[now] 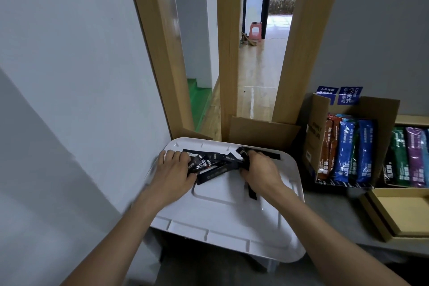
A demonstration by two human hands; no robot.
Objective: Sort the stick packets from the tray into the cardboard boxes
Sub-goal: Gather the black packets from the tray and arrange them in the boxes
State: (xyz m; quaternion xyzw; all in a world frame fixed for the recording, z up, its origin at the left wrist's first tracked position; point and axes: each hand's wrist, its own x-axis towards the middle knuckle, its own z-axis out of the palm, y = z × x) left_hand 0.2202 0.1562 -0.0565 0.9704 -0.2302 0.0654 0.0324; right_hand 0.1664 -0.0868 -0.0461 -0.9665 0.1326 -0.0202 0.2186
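Note:
A white tray point(222, 223) lies in front of me with a heap of black stick packets point(216, 167) at its far end. My left hand point(174, 169) presses on the left side of the heap, fingers curled over several packets. My right hand point(260, 169) grips a bunch of black packets at the right side of the heap. One lone black packet point(251, 191) lies just below my right wrist. To the right stands an open cardboard box point(313, 146) holding upright orange and blue packets point(346, 151).
A second box point(411, 121) at the far right holds green and purple packets point(408, 158). A shallow empty cardboard box point(399, 213) lies in front of it. A cardboard flap point(262, 132) stands behind the tray. A grey wall is at my left; a doorway opens ahead.

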